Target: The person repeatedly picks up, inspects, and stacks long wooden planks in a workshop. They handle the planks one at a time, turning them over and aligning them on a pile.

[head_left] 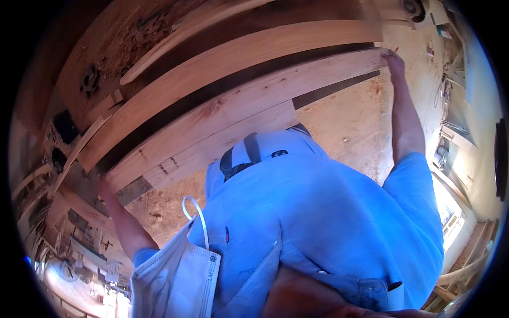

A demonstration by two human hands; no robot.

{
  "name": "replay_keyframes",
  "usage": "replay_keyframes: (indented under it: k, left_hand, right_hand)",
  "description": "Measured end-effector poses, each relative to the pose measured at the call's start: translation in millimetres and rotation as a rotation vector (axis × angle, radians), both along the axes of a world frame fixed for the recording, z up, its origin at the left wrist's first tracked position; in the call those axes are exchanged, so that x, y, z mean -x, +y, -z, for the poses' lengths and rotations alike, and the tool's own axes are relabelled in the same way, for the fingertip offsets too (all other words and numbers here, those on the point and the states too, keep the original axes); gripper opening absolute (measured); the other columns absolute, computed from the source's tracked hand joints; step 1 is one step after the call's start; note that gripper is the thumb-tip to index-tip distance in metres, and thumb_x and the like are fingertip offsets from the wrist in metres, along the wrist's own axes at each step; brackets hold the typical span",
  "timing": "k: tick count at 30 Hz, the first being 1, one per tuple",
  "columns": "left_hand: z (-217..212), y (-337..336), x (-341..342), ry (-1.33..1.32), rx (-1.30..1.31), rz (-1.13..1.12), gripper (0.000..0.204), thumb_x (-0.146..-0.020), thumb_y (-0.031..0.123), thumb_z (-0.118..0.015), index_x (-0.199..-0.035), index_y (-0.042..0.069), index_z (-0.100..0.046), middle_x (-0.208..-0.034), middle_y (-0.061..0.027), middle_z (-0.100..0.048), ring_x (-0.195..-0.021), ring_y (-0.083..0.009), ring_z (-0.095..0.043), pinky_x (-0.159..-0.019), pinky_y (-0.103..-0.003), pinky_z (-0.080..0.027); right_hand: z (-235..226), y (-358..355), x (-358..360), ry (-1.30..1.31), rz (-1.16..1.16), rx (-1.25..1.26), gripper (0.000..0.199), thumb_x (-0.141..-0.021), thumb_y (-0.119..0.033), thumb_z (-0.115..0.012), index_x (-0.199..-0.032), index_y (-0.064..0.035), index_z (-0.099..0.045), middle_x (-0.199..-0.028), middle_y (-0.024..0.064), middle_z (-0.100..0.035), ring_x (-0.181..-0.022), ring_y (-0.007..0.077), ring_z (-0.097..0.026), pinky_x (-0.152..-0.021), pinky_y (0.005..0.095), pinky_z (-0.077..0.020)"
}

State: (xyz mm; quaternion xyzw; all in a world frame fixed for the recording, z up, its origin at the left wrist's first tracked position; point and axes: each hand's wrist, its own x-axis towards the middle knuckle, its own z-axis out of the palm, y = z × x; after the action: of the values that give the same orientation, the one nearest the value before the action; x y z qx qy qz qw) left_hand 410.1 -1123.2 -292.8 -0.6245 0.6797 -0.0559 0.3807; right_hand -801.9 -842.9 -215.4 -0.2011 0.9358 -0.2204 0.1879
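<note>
Woodworking shop, long pale sawn timber planks (238,90) on a bench, sawdust-strewn brown floor (360,122), stacked wooden offcuts and frames (461,275) along the walls

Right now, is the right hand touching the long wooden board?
Touching. In the head view, the right hand rests its fingers on the far end of the long wooden board; no gap shows between them.

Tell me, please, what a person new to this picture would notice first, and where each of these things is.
First come the long pale wooden planks, lying side by side and slanting from lower left to upper right. The person's left hand is at the lower left end of one plank and the right hand at its upper right end, arms spread wide. Below them a light blue shirt fills the middle, with a white face mask hanging at the lower left.
</note>
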Motion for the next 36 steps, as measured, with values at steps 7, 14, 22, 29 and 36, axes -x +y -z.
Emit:
replay_keyframes:
  k: [7, 14, 22, 29, 36]
  left_hand:
    - [-22, -31, 39, 0.943, 0.577, -1.005, 0.046, -0.1, 0.036, -0.051, -0.128, 0.001, -0.059, -0.124, -0.0171, -0.062, -0.112, -0.0261, -0.059, -0.099, -0.039, -0.044]
    - [-47, -74, 73, 0.967, 0.356, -0.272, 0.052, -0.099, 0.038, -0.054, -0.13, -0.003, -0.057, -0.13, -0.014, -0.06, -0.115, -0.0225, -0.057, -0.101, -0.035, -0.042]
    - [-40, -111, 76, 1.418, 0.335, -0.932, 0.049, -0.096, 0.038, -0.056, -0.127, 0.001, -0.061, -0.126, -0.0128, -0.063, -0.115, -0.0219, -0.057, -0.1, -0.035, -0.041]
    - [-33, -106, 52, 0.826, 0.23, -0.584, 0.047, -0.096, 0.035, -0.054, -0.127, 0.0, -0.06, -0.119, -0.0137, -0.064, -0.111, -0.025, -0.058, -0.098, -0.036, -0.042]
    - [-44, -112, 94, 0.4, 0.189, -0.503, 0.047, -0.095, 0.036, -0.053, -0.122, -0.001, -0.062, -0.111, -0.0147, -0.065, -0.108, -0.0272, -0.059, -0.096, -0.039, -0.044]
  right_hand:
    - [-1, -36, 13, 0.048, -0.011, 0.053, 0.056, -0.081, -0.025, -0.071, -0.128, 0.0026, -0.061, -0.128, 0.0158, -0.063, -0.118, 0.0203, -0.059, -0.099, 0.0296, -0.0431]
    - [25, -88, 29, -0.126, 0.058, 0.171, 0.045, -0.08, -0.022, -0.072, -0.118, 0.0015, -0.068, -0.117, 0.0111, -0.068, -0.107, 0.0184, -0.062, -0.092, 0.0292, -0.0475]
    - [9, -96, 28, -0.401, 0.078, 0.11, 0.048, -0.087, -0.028, -0.07, -0.129, -0.0061, -0.062, -0.118, 0.0044, -0.066, -0.105, 0.0149, -0.062, -0.091, 0.0281, -0.0469]
    - [6, -104, 38, -0.397, 0.12, 0.083, 0.051, -0.084, -0.033, -0.074, -0.125, -0.0045, -0.064, -0.118, 0.0057, -0.066, -0.105, 0.0167, -0.062, -0.09, 0.0302, -0.0486]
    - [29, -112, 56, -0.058, 0.345, 0.077, 0.074, -0.074, -0.047, -0.082, -0.119, 0.009, -0.064, -0.118, 0.0156, -0.065, -0.109, 0.0185, -0.059, -0.094, 0.0292, -0.0442]
